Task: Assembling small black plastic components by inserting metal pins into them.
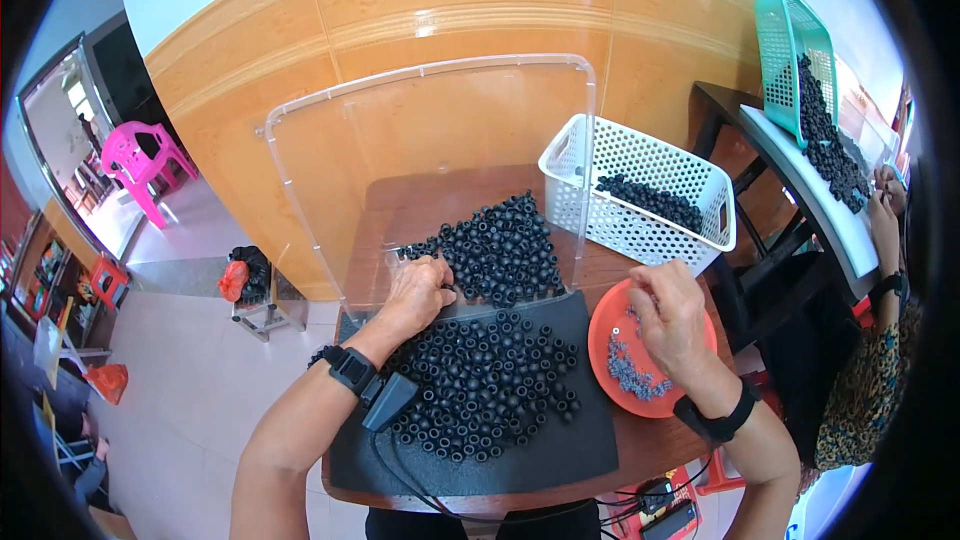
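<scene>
**Two hands over black rings and small grey parts**

Far left, a pink plastic chair (140,165) stands on the pale floor beyond the table, and nearer in a low stool (255,302) carries a black and an orange bag.

The left hand (415,295) rests on the upper left edge of the black mat (560,455), knuckles up, at the foot of a clear plastic screen (430,160). Its fingers are curled together and pressed down among the black rings (490,380); their tips are hidden under the hand, so I cannot tell whether they pinch one. The rings lie in a loose heap spread over the mat, right under and to the right of that hand, with a second heap behind the screen on the brown table (410,210).

Behind and right of the heap stands a white perforated basket (640,165) with more black pieces inside.

The right hand (670,320) hovers over an orange dish (605,335) at the mat's right edge. Its fingers are bent and drawn together, tips pointing down toward the small grey parts (630,375) in the dish; the grey pile lies just below and left of the fingertips. Whether a piece is held cannot be made out.

Far right, a teal basket (790,55) leans on another table beside another person's hand (885,205).
</scene>
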Motion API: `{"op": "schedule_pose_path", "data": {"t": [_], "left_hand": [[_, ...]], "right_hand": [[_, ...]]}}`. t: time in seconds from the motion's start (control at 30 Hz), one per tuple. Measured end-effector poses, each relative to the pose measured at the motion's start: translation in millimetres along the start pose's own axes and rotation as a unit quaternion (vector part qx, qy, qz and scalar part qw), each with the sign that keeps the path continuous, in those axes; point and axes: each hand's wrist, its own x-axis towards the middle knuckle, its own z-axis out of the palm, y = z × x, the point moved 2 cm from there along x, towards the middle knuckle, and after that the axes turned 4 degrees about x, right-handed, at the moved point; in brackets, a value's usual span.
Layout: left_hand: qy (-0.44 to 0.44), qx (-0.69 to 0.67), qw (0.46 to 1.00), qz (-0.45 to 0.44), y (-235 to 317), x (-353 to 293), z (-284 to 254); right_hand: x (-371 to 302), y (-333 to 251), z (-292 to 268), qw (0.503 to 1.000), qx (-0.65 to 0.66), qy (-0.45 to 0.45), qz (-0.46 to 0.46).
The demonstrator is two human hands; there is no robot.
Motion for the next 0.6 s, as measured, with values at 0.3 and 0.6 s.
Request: {"op": "schedule_pose_path", "data": {"t": [0.3,0.6], "left_hand": [[-0.084,-0.422,0.886,-0.174,41.3,-42.0,-41.9],[-0.041,-0.502,0.853,-0.135,118.2,-117.2,-55.0]], "right_hand": [[-37.4,-40.9,2.4,0.988,0.149,-0.05,0.008],[-67.1,-109.8,42.7,0.691,0.62,-0.063,0.366]]}}
